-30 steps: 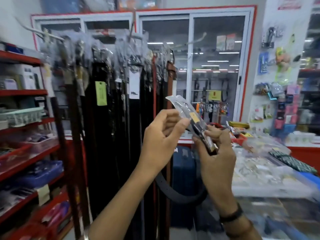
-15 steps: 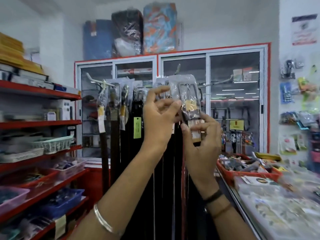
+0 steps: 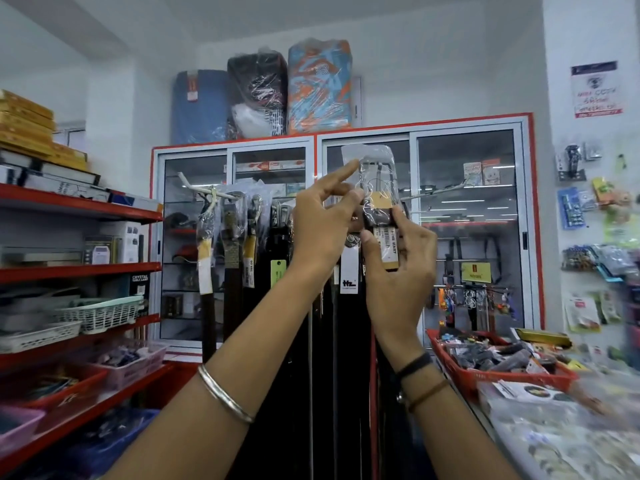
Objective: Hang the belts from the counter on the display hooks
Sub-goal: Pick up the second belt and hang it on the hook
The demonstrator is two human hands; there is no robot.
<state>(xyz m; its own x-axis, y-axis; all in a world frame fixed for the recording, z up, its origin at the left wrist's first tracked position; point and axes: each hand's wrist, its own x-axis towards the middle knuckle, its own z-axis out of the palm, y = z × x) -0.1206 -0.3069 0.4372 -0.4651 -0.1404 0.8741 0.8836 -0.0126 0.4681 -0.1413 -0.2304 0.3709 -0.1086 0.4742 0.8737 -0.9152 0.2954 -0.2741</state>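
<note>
Holding of one belt at its buckle end noted, raised level with the tops of the hanging belts. Left hand seen with thumb and middle fingers pinched on the clear plastic sleeve around the buckle, index finger pointed up and free. Right hand seen lower, thumb and fingers closed on the strap just under the buckle, over a tan label and a white barcode sticker. Strap below the right hand hidden behind hand and forearm. Buckle sleeve held upright, in front of the glass cabinet, just right of the row already on a display hook. Whether sleeve touched any hook: could not tell. Tabletop at lower right, blurred, carrying a red basket of small goods. Red shelves at left with white baskets. Silver bangle on left wrist, dark bands on right wrist.
</note>
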